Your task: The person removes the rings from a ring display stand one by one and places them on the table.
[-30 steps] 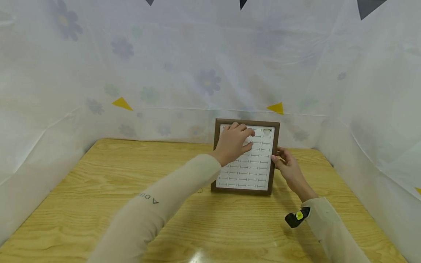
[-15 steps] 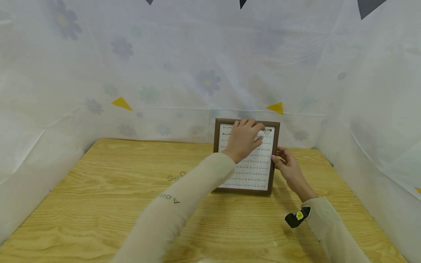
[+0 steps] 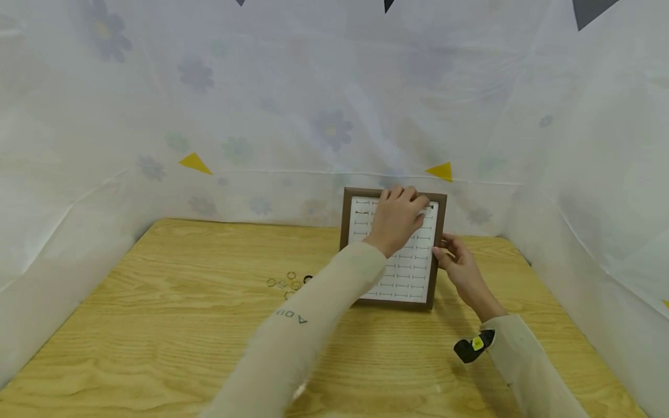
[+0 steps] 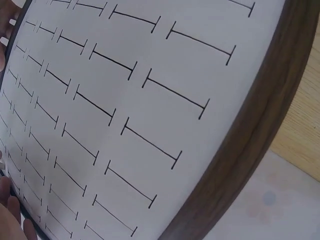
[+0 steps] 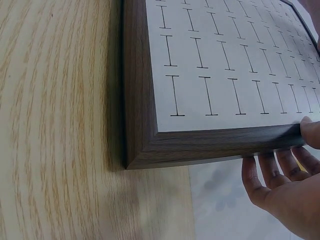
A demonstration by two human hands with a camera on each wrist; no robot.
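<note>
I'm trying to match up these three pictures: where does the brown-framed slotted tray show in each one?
Head: tray at the table's far right, between both hands.
Left wrist: tray fills the picture, frame at right.
Right wrist: tray's corner at centre.
Shared landmark: the dark wooden frame.

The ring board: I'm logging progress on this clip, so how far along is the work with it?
Early, it seems. Done: hardly anything; the slits in the ring board that show look empty. In hand: the left hand works at the board's top right corner, while the right hand steadies the frame's right edge. Left: several loose rings lie on the table, left of the board.
</note>
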